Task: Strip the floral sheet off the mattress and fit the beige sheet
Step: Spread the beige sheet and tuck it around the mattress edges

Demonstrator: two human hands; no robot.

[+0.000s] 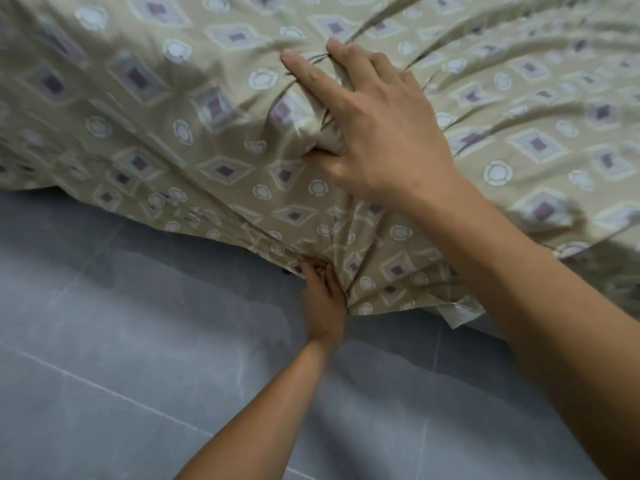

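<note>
The beige sheet (180,109), printed with diamonds and pale circles, covers the mattress across the whole upper part of the view. My right hand (374,133) lies on top near the bed's corner, thumb and fingers bunching a fold of the sheet. Lower down, my left hand (323,303) grips the gathered hem of the sheet at the mattress's bottom edge, fingertips hidden under the cloth. Pleats fan out from that grip. No floral sheet is in view.
Grey floor tiles (121,358) with pale grout lines fill the lower part of the view, in front of the bed's side. A loose corner of the sheet (460,313) hangs over the floor to the right of my left hand.
</note>
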